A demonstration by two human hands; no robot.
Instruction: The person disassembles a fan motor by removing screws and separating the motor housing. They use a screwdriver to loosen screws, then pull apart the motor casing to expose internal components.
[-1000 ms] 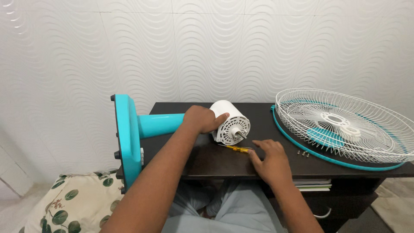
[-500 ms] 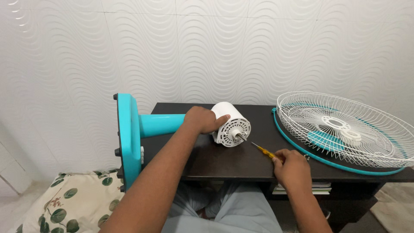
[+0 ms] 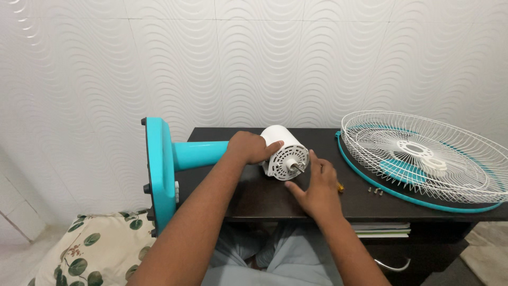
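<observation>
The left hand is closed around the rear of the white motor housing, which lies on its side on the dark desk with its shaft pointing toward the person. The right hand rests just in front of the motor, fingers loosely together, one fingertip up beside the shaft; a yellow tool tip shows at its far edge, so whether it pinches the tool cannot be told for certain.

To do this well, the grip on the housing should stay firm so the motor does not roll, and the tool should meet the face squarely, in line with the shaft, not at a slant.

The motor is a short white drum with a vented, ribbed front plate and a thin metal shaft at its centre. Behind it a turquoise neck runs to the turquoise base, which overhangs the desk's edge. To the motor's right lie small screws and the white wire fan guard.
</observation>
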